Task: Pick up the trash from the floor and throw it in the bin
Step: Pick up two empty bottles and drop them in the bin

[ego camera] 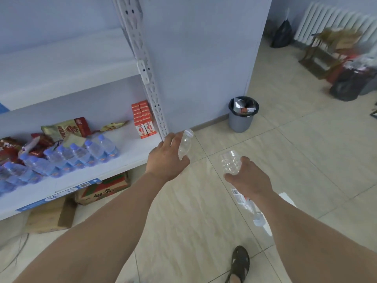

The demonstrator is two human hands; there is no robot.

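Observation:
My left hand (167,158) grips a clear empty plastic bottle (185,144), its open neck pointing up and away. My right hand (248,178) holds a second clear plastic bottle (230,161), its ribbed bottom end sticking forward out of my grip. Another clear bottle with a printed label (244,201) lies on the tiled floor just under my right forearm. The grey bin (241,121) with a black liner stands ahead against the wall, with wrappers inside it. Both hands are well short of the bin.
A white shelf unit (122,160) on the left carries water bottles (67,156), snack bags and red cartons (143,121). Cardboard boxes (102,188) sit under it. Black rubbish bags (346,84) and a radiator are at the far right. My sandalled foot (239,264) is below.

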